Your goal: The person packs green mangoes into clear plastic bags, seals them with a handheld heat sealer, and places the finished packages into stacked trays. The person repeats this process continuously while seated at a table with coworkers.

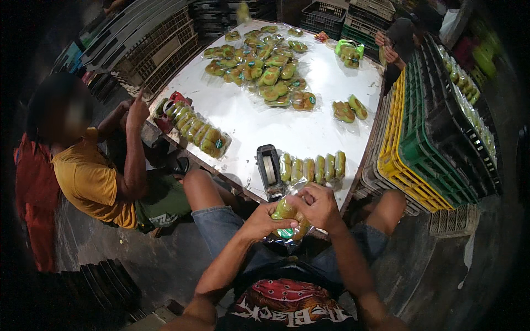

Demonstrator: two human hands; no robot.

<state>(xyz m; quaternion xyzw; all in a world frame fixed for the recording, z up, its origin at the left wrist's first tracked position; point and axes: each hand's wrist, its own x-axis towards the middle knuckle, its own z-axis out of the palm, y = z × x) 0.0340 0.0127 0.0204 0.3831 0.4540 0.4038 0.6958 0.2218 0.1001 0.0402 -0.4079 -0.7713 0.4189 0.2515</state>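
Over my lap, at the table's near edge, I hold a clear plastic pack of green-brown fruit (286,208) with a green label on it. My left hand (261,222) grips the pack from the left, thumb across its front. Bent around the pack's upper right is my right hand (321,205), its fingers pinching the clear film. Just beyond my hands stands a black tape dispenser (269,172) with a roll of tape. To its right, several wrapped fruit packs (309,169) are lined up side by side on the white table (243,132).
A large pile of wrapped fruit (265,66) covers the far middle of the table. Another row of packs (197,131) lies at the left edge, beside a seated person in a yellow shirt (88,165). Stacked crates (425,143) rise at the right, near another person's hands (387,49).
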